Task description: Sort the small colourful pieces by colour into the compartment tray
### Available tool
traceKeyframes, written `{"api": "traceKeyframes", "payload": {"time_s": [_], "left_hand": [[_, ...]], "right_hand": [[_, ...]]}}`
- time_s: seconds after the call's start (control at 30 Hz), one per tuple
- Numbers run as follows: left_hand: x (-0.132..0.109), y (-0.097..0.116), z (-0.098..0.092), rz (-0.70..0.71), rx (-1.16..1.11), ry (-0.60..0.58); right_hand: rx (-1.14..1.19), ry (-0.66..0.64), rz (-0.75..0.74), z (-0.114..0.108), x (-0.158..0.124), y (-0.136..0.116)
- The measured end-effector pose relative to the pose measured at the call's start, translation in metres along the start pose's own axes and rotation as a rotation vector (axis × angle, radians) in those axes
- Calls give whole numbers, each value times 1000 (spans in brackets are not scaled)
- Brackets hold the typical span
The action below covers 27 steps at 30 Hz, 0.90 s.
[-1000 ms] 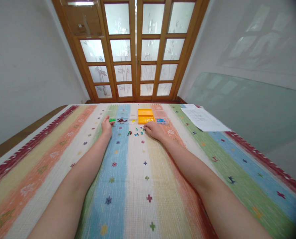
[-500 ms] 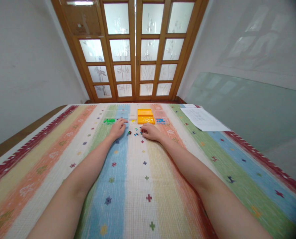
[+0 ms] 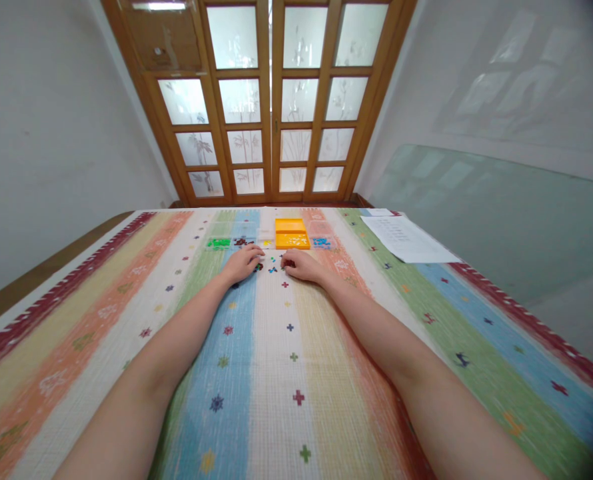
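A small heap of tiny coloured pieces lies on the striped cloth between my two hands. My left hand rests palm down just left of the heap, its fingers stretched towards the pieces. My right hand sits just right of the heap with its fingers curled in at the heap's edge; what they pinch is too small to see. Behind the hands stands a row of sorted piles: green pieces, dark red pieces, a yellow bit, an orange tray and blue pieces.
A white printed sheet of paper lies at the far right of the table. A pane of glass leans along the right wall. Wooden doors with frosted panes stand behind the table.
My left hand has moved right from the green pile to the loose heap. My right hand has drawn back a little from the orange tray to the heap's right edge.
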<state>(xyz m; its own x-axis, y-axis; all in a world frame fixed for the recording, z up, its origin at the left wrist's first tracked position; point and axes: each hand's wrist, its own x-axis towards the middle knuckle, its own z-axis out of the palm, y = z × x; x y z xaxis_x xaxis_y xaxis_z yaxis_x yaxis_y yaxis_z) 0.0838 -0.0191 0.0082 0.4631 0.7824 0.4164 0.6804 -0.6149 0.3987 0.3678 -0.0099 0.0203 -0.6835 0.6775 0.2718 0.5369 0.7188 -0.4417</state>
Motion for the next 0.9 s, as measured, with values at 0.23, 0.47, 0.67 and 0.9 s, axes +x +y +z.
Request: {"api": "traceKeyframes", "payload": {"time_s": [0.23, 0.47, 0.67, 0.9], "left_hand": [[-1, -1, 1, 4, 0, 2], [0, 2, -2, 23, -1, -7], [0, 2, -1, 32, 4, -5], [0, 2, -2, 36, 11, -11]], "right_hand": [[137, 130, 107, -2, -3, -3], [188, 422, 224, -4, 1, 16], [247, 699, 355, -6, 2, 52], [192, 860, 483, -13, -7, 78]]}}
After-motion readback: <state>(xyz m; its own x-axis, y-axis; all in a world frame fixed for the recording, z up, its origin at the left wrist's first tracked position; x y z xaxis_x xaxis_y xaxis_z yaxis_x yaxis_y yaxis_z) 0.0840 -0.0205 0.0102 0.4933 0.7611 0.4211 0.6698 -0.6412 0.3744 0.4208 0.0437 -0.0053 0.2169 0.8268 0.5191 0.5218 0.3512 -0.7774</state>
